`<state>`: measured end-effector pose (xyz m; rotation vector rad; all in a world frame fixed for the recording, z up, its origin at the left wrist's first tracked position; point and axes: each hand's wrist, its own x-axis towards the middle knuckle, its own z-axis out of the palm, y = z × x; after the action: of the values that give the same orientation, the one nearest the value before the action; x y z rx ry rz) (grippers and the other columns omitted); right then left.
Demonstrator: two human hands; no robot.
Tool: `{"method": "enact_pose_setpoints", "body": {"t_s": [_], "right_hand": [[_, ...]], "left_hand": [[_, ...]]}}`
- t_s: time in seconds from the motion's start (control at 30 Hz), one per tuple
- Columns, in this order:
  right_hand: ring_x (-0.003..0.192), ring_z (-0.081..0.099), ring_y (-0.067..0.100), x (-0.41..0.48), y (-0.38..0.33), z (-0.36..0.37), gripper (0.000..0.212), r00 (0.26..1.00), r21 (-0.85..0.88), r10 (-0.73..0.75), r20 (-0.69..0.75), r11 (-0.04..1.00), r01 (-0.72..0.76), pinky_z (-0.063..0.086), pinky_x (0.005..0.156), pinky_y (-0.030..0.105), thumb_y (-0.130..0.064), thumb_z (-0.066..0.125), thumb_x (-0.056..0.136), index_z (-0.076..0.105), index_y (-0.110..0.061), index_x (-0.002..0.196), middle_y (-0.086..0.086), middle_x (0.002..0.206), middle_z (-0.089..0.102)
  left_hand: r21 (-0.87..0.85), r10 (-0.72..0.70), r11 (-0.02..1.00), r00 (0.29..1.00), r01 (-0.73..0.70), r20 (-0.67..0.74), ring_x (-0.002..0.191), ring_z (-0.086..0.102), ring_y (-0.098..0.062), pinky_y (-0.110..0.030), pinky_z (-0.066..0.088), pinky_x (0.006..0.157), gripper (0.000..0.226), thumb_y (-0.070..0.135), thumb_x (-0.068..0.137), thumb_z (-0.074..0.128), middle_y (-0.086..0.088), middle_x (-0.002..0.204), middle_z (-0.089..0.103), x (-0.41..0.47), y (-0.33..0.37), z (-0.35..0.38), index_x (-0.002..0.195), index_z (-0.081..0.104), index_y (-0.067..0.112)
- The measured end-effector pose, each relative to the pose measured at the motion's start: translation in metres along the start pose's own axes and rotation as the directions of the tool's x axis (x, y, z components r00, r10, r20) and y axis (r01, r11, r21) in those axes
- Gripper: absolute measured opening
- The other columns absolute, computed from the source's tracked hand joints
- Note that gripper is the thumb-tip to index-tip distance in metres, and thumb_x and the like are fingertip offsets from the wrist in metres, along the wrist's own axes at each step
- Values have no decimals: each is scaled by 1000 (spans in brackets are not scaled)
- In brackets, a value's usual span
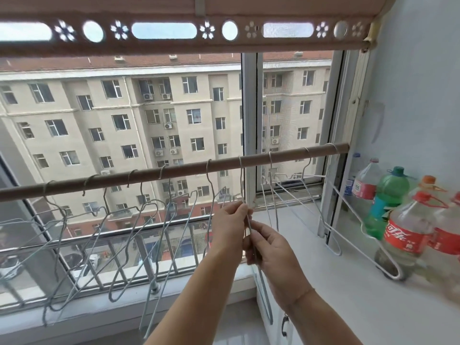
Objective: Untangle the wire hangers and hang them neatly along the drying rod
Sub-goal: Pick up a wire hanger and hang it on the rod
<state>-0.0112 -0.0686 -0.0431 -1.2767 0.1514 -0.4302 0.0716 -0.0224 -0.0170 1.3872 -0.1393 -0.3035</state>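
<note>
The rod crosses the window from low at the left to higher at the far right, with wire hangers hooked along its length. Left of centre the grey hangers dangle at mixed angles, their shoulders overlapping one another in front of the railing outside. Near the middle one hanger has its hook over the rod and drops straight down in front of the frame, edge-on to the camera. The left hand pinches its wire between thumb and fingertips just under the neck, the other fingers curled close together. The right hand, touching the left and just nearer, pinches the same wire lower down, thumb on top and fingers folded beneath; the wire runs on below the wrist towards the floor. Just right of it the white hangers hang bunched and splayed over the sill, and the longest one slants down to the right so that its corner crosses in front of a cola bottle. A green bottle and other bottles crowd the far right of the sill. A blind with flower cut-outs tops the window, and a block of flats fills the glass.
</note>
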Motion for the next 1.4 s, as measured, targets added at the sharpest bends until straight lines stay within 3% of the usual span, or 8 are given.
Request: {"method": "enact_pose_setpoints", "body": {"t_s": [0.17,0.37,0.53,0.73,0.83,1.0,1.2,1.4], "right_hand": [[106,55,7,-5,-2,-7,27,994,-287,-59,-92,957,30,41,95,22,-15,46,95,52,-22,120,1,119,57],[122,44,1,-26,-20,9,32,923,-557,-385,-8,768,316,30,106,18,-16,49,93,48,-30,122,-15,125,46],[111,52,-6,-44,-1,63,32,940,-414,-297,168,844,341,40,97,11,-19,53,90,51,-31,120,-15,116,57],[118,43,3,-31,47,118,50,978,-511,-99,185,840,182,34,102,17,-20,56,90,36,-21,135,-8,123,44],[102,50,5,-20,61,136,51,993,-531,-91,76,840,117,36,82,2,-20,58,88,37,-20,134,-8,110,52],[65,54,-2,-11,69,151,40,987,-475,-146,-66,875,98,44,64,8,-8,56,86,51,-23,123,-4,75,61],[67,57,5,4,54,159,29,962,-439,-241,-132,884,161,52,69,25,-12,57,88,60,-22,114,-7,69,61],[74,60,23,6,64,148,31,971,-416,-186,-153,903,108,53,79,37,-5,55,86,60,-18,114,9,76,62]], "left_hand": [[15,92,996,995,-92,-41,95,62,-14,-28,48,90,17,20,88,62,2,101,68,-16,0,-10,105,64,16],[84,365,930,924,-357,-118,94,67,-6,-11,51,75,23,20,87,64,3,99,73,-44,14,-63,110,67,17],[191,488,872,839,-452,-243,88,66,5,-7,49,71,20,16,89,60,11,94,71,-50,23,-122,108,67,20],[350,261,919,946,-183,-191,100,59,-13,-26,43,88,28,18,92,56,0,106,64,-24,23,-156,119,62,10],[336,127,937,988,-91,-87,79,58,-19,-33,48,80,14,10,90,56,-6,83,66,-14,24,-162,89,70,11],[253,22,967,1000,-23,7,66,59,-14,-23,48,62,13,3,83,63,-8,79,70,3,29,-171,91,72,7],[151,44,987,997,-53,60,53,59,-8,-15,44,41,14,3,80,67,-4,71,69,27,40,-162,77,69,17],[136,1,991,998,-10,64,41,50,-5,-14,37,36,14,-1,81,63,-3,66,63,34,20,-156,90,70,7]]}}
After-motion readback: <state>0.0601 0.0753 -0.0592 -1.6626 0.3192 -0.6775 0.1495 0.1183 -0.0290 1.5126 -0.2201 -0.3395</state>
